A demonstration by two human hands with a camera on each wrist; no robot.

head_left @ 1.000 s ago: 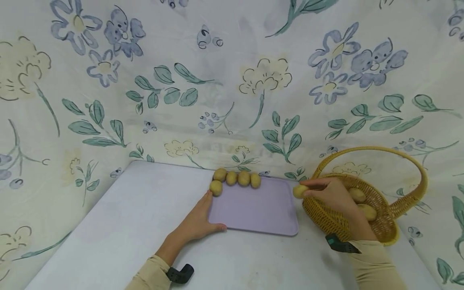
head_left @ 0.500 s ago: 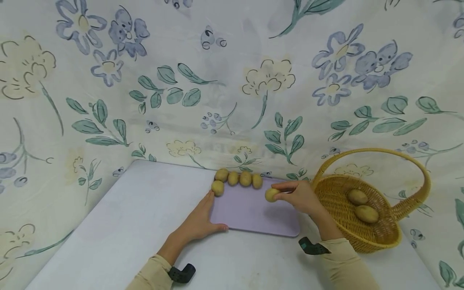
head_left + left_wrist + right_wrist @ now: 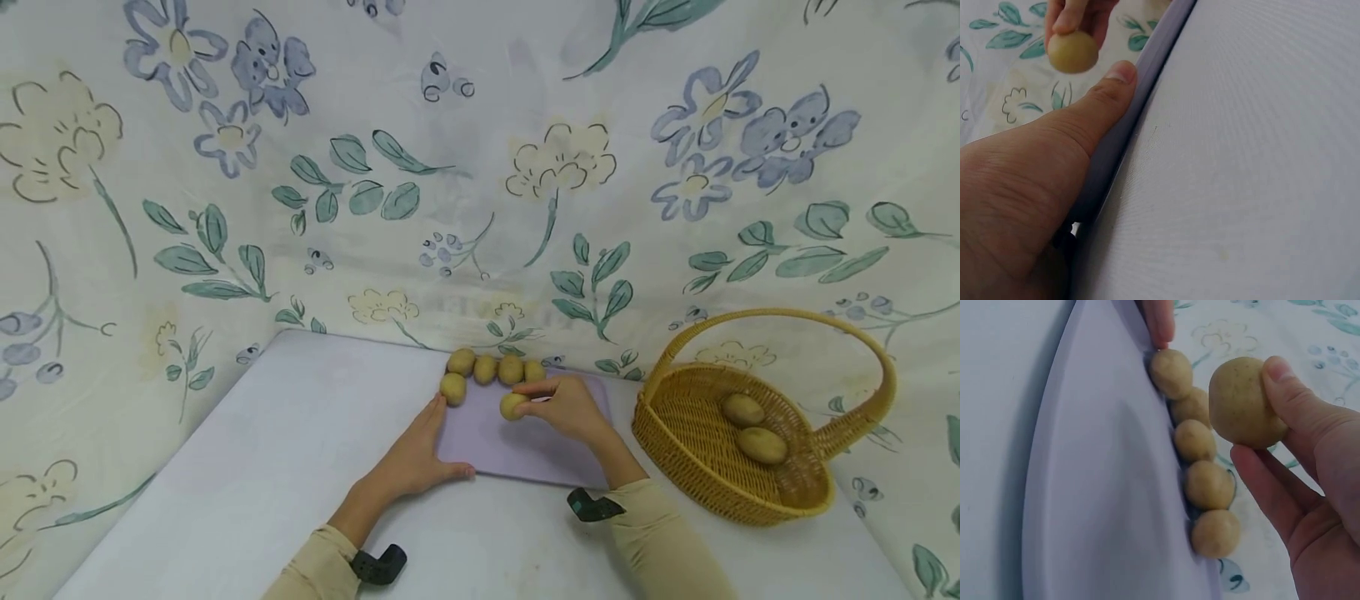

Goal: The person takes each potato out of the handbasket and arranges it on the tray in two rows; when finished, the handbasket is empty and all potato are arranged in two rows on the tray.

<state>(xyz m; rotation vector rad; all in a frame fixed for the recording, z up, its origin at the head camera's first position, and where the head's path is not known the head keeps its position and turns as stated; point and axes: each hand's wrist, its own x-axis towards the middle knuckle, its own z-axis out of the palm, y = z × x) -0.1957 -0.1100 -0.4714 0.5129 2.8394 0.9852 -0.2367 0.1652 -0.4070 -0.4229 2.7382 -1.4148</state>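
My right hand (image 3: 573, 412) pinches a small round potato (image 3: 1244, 403) between thumb and fingertips, above the lilac tray (image 3: 517, 454). Along the tray's far edge several potatoes (image 3: 485, 369) sit in a row, and one more potato (image 3: 453, 388) lies at its left edge, just in front of the row's left end. My left hand (image 3: 412, 454) rests on the tray's near left corner, fingers straight along the left side and thumb stretched along the front rim. In the left wrist view the thumb (image 3: 1110, 94) lies against the tray rim, while the other fingers are hidden.
Right of the tray stands a yellow wicker basket (image 3: 697, 475) with a tall arched handle, holding two potatoes (image 3: 762, 445). A white table (image 3: 300, 417) carries everything. Behind it hangs a floral cloth (image 3: 480, 167).
My right hand has carried the potato left from the basket's edge to over the middle of the tray. The left hand has stayed at the tray's corner.
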